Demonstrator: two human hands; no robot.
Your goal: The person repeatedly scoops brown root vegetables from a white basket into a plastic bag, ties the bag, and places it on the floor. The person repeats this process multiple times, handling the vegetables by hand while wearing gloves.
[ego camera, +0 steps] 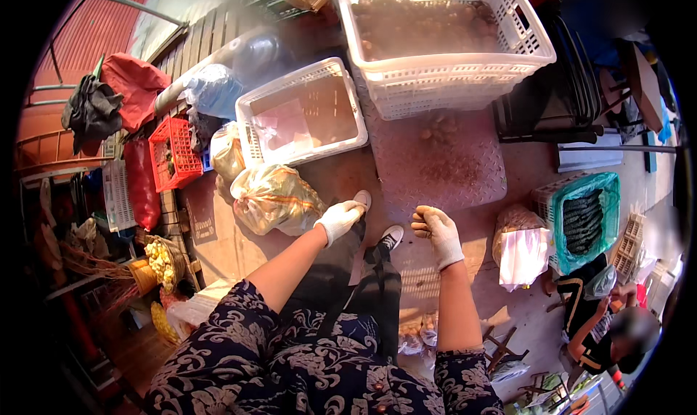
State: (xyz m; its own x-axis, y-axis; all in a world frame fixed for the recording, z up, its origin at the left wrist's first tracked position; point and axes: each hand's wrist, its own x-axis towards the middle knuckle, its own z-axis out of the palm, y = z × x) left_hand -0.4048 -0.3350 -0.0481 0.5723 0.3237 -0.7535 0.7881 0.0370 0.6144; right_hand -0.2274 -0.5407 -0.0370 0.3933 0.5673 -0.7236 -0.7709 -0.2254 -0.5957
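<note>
My left hand [342,220], in a white knit glove, hangs over my shoe with its fingers curled together. Whether it holds anything is hidden. Beside it on the left is a tied, yellowish plastic sack [277,201]. My right hand [438,234], gloved too with soiled fingertips, is half curled and bare of any object, near the lower edge of a diamond-plate metal platform [397,170]. A tall white plastic crate [452,83] stands at the platform's far end, filled with small, dark, roundish produce. Loose brown lumps [440,129] and dirt lie on the plate.
A shallower white crate [356,126] with paper inside stands left of the platform. To the right are a bulging bag [509,224] and a green-lined basket [556,252] of dark, elongated things. A seated person [593,328] is lower right. A red crate [188,164] stands left.
</note>
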